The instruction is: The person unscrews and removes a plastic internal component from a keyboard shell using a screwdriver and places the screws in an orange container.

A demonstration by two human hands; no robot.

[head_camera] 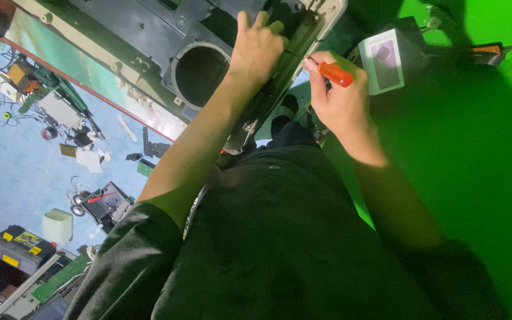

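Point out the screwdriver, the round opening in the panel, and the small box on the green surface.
screwdriver (pixel 335 74): head view, on its orange handle in the right hand (pixel 342 98).
round opening (pixel 201 75): head view, on the dark inside of the ring.
small box (pixel 382 61): head view, on its top face.

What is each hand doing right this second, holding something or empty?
Left hand: fingers spread, pressing on the dark plastic housing, gripping nothing.
Right hand: closed around an orange-handled screwdriver.
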